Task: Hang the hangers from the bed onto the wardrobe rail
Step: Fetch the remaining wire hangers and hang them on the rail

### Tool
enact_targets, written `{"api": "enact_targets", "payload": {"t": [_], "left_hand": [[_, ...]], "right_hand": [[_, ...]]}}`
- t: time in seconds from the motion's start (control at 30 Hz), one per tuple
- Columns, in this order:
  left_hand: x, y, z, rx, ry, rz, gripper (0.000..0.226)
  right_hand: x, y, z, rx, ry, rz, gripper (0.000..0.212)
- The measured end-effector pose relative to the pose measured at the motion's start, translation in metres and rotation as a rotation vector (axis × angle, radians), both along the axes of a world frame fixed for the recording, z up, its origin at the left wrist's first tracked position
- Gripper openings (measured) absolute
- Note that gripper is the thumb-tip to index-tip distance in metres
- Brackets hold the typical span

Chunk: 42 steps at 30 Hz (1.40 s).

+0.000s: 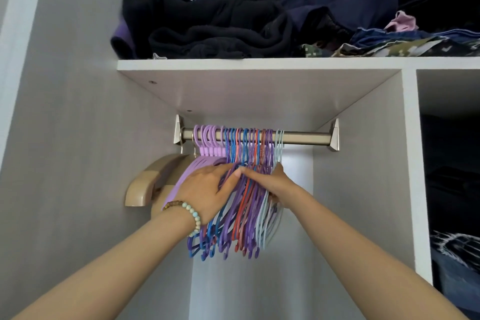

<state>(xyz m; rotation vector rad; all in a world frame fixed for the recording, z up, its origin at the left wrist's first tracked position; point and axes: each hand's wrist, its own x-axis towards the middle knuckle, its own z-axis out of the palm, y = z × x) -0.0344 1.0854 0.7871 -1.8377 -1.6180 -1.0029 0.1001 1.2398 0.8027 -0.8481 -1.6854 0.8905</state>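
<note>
A metal wardrobe rail (304, 137) runs under the shelf. Several plastic hangers (242, 205) in purple, blue, red and pale blue hang bunched on its left half, with lilac hangers (207, 138) at their left. My left hand (205, 189), a bead bracelet on its wrist, lies with straight fingers against the left side of the bunch. From the right, my right hand (270, 183) grips the bunch: the thumb lies across the front and the fingers curl behind the pale blue hangers. The rail's right half is bare.
Beige wooden hangers (145, 182) hang at the far left by the wardrobe wall. The white shelf (259, 63) above carries heaped dark clothes (233, 23). A white divider (415, 163) closes the bay on the right, with dark folded clothes (452, 184) beyond it.
</note>
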Motion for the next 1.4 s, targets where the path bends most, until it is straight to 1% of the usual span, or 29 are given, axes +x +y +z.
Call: {"api": "enact_targets", "payload": {"t": [0.1, 0.17, 0.23, 0.3, 0.37, 0.4, 0.43, 0.47, 0.5, 0.53, 0.57, 0.6, 0.63, 0.67, 0.7, 0.73, 0.8, 0.87, 0.97, 1.07, 1.13, 1.23, 1.33, 1.4], "left_hand": [[-0.001, -0.002, -0.003, 0.013, -0.025, -0.011, 0.054], [-0.003, 0.002, -0.004, 0.014, -0.061, -0.037, 0.055], [-0.005, 0.009, -0.005, 0.019, -0.117, -0.073, 0.057], [-0.005, 0.014, -0.006, 0.005, -0.130, -0.071, 0.062], [-0.003, 0.015, -0.007, -0.027, -0.081, -0.018, 0.063], [-0.001, 0.014, -0.007, -0.043, -0.043, 0.023, 0.062], [-0.001, 0.014, -0.007, -0.055, -0.005, 0.064, 0.061], [-0.001, 0.013, -0.006, -0.058, 0.026, 0.095, 0.060], [-0.001, 0.012, -0.005, -0.063, 0.042, 0.121, 0.060], [-0.003, 0.012, -0.004, -0.067, 0.052, 0.142, 0.061], [-0.004, 0.012, -0.004, -0.077, 0.052, 0.151, 0.062], [-0.005, 0.012, -0.005, -0.088, 0.047, 0.149, 0.064], [-0.007, 0.012, -0.006, -0.096, 0.042, 0.144, 0.066], [-0.009, 0.013, -0.007, -0.102, 0.042, 0.139, 0.067], [-0.011, 0.014, -0.007, -0.106, 0.046, 0.136, 0.068], [-0.013, 0.014, -0.008, -0.108, 0.057, 0.137, 0.068], [-0.017, 0.014, -0.007, -0.108, 0.081, 0.130, 0.070], [-0.019, 0.013, -0.007, -0.119, 0.078, 0.102, 0.070], [-0.023, 0.011, -0.008, -0.134, 0.059, 0.053, 0.069], [-0.027, 0.009, -0.009, -0.120, 0.062, 0.044, 0.065], [-0.027, 0.008, -0.011, -0.116, 0.078, 0.049, 0.065], [-0.028, 0.009, -0.012, -0.123, 0.089, 0.058, 0.067], [-0.027, 0.009, -0.013, -0.137, 0.095, 0.067, 0.068], [-0.027, 0.009, -0.015, -0.133, 0.093, 0.067, 0.068]], "right_hand": [[-0.014, 0.020, -0.008, 0.062, 0.031, 0.029, 0.131], [-0.019, 0.029, -0.010, 0.091, 0.011, 0.059, 0.122], [-0.020, 0.020, -0.007, 0.113, -0.050, 0.088, 0.110], [-0.014, 0.001, -0.001, 0.142, -0.137, 0.083, 0.094], [-0.006, -0.010, 0.003, 0.145, -0.254, 0.114, 0.072], [-0.002, -0.009, 0.004, 0.140, -0.318, 0.132, 0.065], [0.001, -0.009, 0.006, 0.135, -0.358, 0.126, 0.066], [0.004, -0.007, 0.009, 0.145, -0.417, 0.047, 0.077], [0.006, -0.005, 0.012, 0.189, -0.506, -0.105, 0.090], [0.005, -0.004, 0.017, 0.279, -0.614, -0.270, 0.095], [0.005, -0.003, 0.021, 0.426, -0.702, -0.404, 0.091], [0.003, 0.000, 0.027, 0.613, -0.759, -0.476, 0.083], [0.001, 0.001, 0.034, 0.783, -0.802, -0.477, 0.075], [-0.002, 0.002, 0.043, 0.909, -0.849, -0.445, 0.069], [-0.007, 0.008, 0.050, 0.989, -0.907, -0.407, 0.065], [-0.011, 0.014, 0.056, 1.023, -0.960, -0.374, 0.063], [-0.016, 0.029, 0.063, 1.021, -1.047, -0.342, 0.061], [-0.016, 0.043, 0.069, 1.014, -1.082, -0.347, 0.060], [-0.025, 0.040, 0.085, 0.973, -1.035, -0.321, 0.059], [-0.052, 0.026, 0.095, 1.098, -1.112, -0.234, 0.056], [-0.062, 0.028, 0.094, 1.071, -1.164, -0.189, 0.055], [-0.067, 0.036, 0.095, 1.004, -1.170, -0.211, 0.054], [-0.064, 0.026, 0.098, 0.964, -1.156, -0.215, 0.056], [-0.053, 0.024, 0.091, 0.968, -1.105, -0.295, 0.058]]}}
